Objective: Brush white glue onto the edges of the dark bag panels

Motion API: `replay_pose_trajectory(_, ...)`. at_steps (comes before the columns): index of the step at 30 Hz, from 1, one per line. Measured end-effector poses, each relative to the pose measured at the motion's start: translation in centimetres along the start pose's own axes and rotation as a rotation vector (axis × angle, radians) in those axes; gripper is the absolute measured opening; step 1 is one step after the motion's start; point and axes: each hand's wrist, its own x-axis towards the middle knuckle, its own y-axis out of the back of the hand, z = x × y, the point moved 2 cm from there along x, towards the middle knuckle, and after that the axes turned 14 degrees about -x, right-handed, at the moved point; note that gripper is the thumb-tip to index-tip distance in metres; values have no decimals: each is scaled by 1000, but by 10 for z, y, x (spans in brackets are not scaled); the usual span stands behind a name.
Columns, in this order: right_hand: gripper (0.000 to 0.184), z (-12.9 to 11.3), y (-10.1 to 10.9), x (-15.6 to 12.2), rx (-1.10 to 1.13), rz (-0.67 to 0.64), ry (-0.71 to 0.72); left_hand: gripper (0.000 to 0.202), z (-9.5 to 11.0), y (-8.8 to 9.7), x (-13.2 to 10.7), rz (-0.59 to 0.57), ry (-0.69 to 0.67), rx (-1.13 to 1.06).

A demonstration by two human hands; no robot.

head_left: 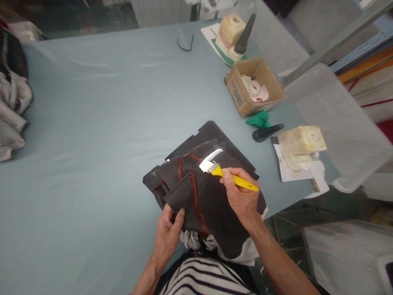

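My right hand (242,196) grips a paintbrush (236,180) by its yellow handle. White paste covers the bristles, which touch a dark leather-like piece (215,200) with reddish-brown strips. A wet white streak (213,155) runs up and right from the brush tip. Between thumb and fingers, my left hand (170,223) pinches the near left edge of the dark piece, folding a flap of it. Beneath lies a dark flat panel (211,131) with notched edges. Pale fabric (192,239) shows under the near side, by my striped shirt.
On the right of the blue-grey table (92,123) stands a cardboard box (242,98) holding white tape-like rolls. Nearby lie a green cloth (259,119), a black-handled tool (267,132) and stained, block-shaped containers (302,141). Bundled fabric (14,98) sits at the left edge.
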Motion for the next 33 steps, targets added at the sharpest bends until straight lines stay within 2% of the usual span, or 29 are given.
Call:
replay_pose_trajectory(5, 19, -9, -2, -16, -36, 1, 90, 50, 4, -6, -5, 33, -47, -104)
replay_pose_trajectory(12, 15, -25, -2, -36, -156, 26, 237, 43, 13, -6, -10, -16, -87, -206)
replay_pose_trajectory(20, 9, -54, -4, -58, -204, 7, 508, 40, 3, -5, -13, -20, -82, -203)
replay_pose_trajectory(28, 8, -78, -11, -79, -90, -164, 630, 27, 5, -4, -16, 48, -140, -182)
replay_pose_trajectory(31, 9, -86, -11, -82, -49, -249, 663, 17, 0, -3, -18, 77, -110, -212)
replay_pose_trajectory(33, 9, -90, -11, -82, -23, -291, 668, 24, -4, -2, -20, 60, -80, -223)
